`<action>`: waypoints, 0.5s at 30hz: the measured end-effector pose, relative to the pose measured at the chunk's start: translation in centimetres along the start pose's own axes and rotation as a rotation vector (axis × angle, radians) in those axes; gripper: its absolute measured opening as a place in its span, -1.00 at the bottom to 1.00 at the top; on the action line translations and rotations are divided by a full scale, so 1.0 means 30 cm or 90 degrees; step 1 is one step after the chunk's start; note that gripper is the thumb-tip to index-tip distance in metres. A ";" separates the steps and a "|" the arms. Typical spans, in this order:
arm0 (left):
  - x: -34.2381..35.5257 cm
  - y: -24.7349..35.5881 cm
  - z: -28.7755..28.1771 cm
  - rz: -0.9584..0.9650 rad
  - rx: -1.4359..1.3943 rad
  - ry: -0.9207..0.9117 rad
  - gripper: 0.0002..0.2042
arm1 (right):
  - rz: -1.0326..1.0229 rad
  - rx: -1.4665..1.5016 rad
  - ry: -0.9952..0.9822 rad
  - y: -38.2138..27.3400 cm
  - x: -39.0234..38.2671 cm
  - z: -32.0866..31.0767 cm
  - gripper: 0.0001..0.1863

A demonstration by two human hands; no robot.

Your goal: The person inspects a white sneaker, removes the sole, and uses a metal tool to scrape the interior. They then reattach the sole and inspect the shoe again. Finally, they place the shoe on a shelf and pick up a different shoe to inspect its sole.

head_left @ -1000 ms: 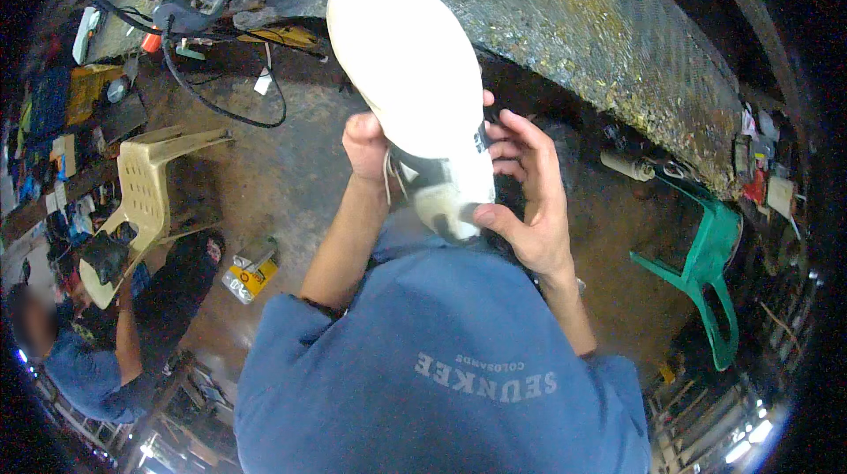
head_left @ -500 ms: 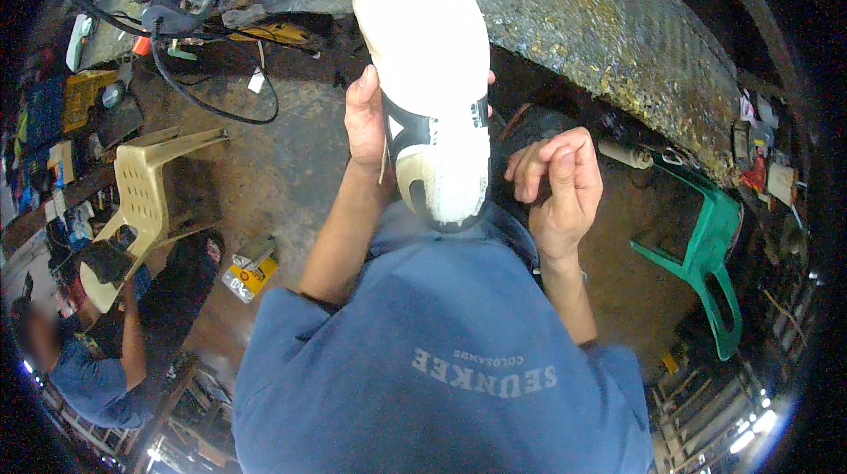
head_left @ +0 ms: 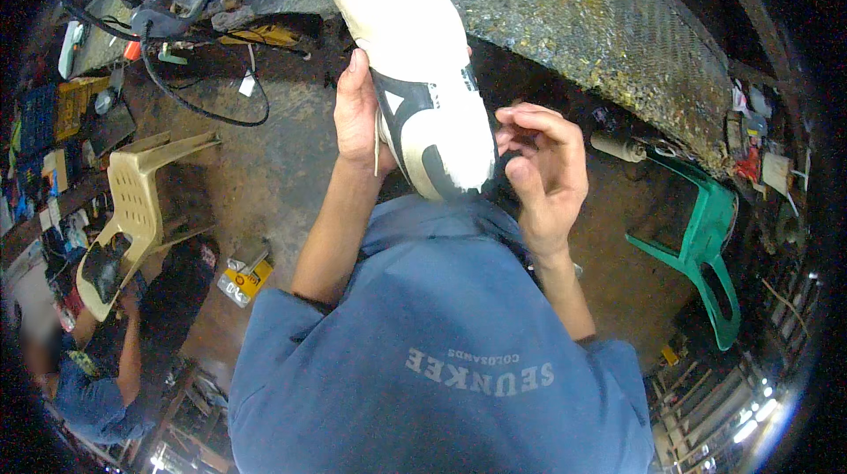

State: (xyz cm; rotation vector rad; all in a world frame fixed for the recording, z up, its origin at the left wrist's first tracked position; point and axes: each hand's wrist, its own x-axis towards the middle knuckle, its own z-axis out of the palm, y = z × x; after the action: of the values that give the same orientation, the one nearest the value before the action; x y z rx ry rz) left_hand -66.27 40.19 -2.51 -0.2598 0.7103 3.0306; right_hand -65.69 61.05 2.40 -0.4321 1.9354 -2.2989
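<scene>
The left hand (head_left: 356, 121) grasps a long, white-soled black-and-white shoe (head_left: 410, 28) (underside showing); the right hand (head_left: 551, 174) hovers unclenched beside it.

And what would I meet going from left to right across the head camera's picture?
Beige plastic chair, yellow-labelled container, white-soled shoe held in the left hand, right hand, green plastic chair.

Brown, stained floor (head_left: 265, 161) spreads on both sides of the fingers (head_left: 551, 125) | A worn, yellow-flecked workbench (head_left: 565, 24) stretches beyond them and off to the right | A cream plastic chair (head_left: 152, 209) stands well to their left | A green plastic chair (head_left: 703, 220) sits to their right | White lights (head_left: 766, 410) gleam farther back, rightward
</scene>
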 end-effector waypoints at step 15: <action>-0.003 0.011 0.038 0.042 0.047 0.055 -0.12 | -0.165 -0.275 -0.138 -0.013 0.020 0.012 -0.44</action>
State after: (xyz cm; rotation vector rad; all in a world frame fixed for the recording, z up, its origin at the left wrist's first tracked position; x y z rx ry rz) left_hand -66.38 40.38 -1.35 -0.3749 0.8523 3.0630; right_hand -66.12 60.63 2.94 -0.9806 2.3685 -1.8437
